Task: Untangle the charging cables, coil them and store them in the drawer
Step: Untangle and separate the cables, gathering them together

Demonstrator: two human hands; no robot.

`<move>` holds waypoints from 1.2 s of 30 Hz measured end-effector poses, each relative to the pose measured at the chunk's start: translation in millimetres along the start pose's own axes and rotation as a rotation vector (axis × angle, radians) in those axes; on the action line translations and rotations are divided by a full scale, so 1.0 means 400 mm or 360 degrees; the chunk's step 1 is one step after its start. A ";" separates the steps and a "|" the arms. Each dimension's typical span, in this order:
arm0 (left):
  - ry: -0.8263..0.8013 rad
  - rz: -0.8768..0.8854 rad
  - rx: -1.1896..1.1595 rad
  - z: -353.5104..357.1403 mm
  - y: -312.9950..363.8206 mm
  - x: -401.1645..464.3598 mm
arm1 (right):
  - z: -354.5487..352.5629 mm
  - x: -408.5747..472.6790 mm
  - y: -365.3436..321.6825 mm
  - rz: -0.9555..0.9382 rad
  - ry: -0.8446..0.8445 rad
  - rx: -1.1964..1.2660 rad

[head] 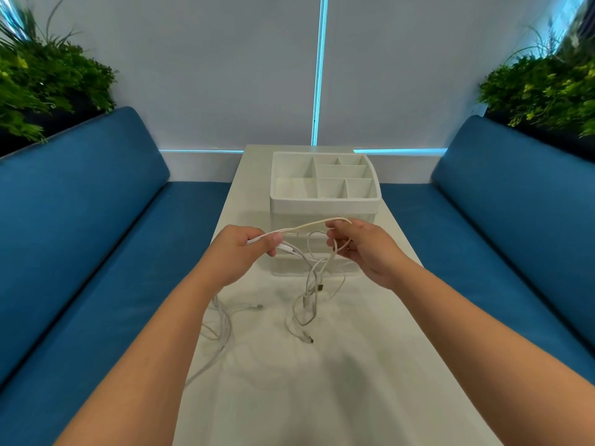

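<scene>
Above white table (370, 365), left hand (240, 252) pinches white cable (309, 225) near plug end; right hand (357, 246) grips same cable among loops. Hands apart, cable arched between them. Tangled cables (310, 284) hang down onto table. Behind: white organizer (325, 201), drawers blurred. Blue benches (96, 220) both sides.

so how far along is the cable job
Early on. Done: nothing is coiled or stored; the organizer top compartments look empty. In hand: the left hand and right hand hold a stretch of white cable between them, tangled strands hanging below. Left: a second loose bunch on the table, then coiling and putting all in the drawer.
</scene>
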State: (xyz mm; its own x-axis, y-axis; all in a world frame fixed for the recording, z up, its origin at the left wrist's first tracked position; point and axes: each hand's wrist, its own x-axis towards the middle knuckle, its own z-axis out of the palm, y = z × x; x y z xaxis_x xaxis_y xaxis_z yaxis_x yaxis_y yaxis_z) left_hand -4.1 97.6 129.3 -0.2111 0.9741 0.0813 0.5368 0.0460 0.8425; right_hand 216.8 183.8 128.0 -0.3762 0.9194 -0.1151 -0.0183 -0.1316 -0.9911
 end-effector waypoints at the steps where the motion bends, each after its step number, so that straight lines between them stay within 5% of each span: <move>1: 0.0003 -0.0003 0.0011 0.000 -0.003 0.002 | -0.004 -0.002 0.002 0.0023 -0.0075 0.0044; 5: -0.0036 0.0013 0.0077 0.020 -0.011 0.002 | 0.005 -0.009 0.020 0.0056 -0.0200 0.0332; 9: -0.0090 0.0000 0.0161 0.035 -0.014 0.003 | 0.014 -0.001 0.037 0.0076 0.0012 0.0515; 17: -0.0146 -0.0043 0.0251 0.032 -0.026 0.001 | 0.020 0.002 0.081 -0.0530 0.0544 -0.0878; 20: -0.0093 -0.0019 0.0189 0.022 -0.033 -0.002 | 0.024 0.010 0.073 -0.0468 0.0600 -0.0618; 24: -0.0014 -0.0037 0.0057 0.002 -0.039 -0.003 | 0.017 0.006 0.058 -0.0073 0.0205 0.0314; 28: -0.0049 -0.0052 0.0114 0.001 -0.050 0.006 | 0.012 -0.002 0.077 -0.0056 0.0069 0.0212; 36: -0.0189 -0.0216 0.0523 0.020 -0.086 0.020 | 0.000 0.020 0.070 -0.0636 0.0529 -0.0508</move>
State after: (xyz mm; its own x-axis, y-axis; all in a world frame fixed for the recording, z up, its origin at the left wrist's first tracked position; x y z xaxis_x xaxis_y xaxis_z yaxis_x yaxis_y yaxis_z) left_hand -17.6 105.6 96.5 -0.2124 0.9722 -0.0981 0.7479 0.2264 0.6240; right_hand 213.5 187.4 99.2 -0.0875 0.9479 0.3063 0.1997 0.3179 -0.9269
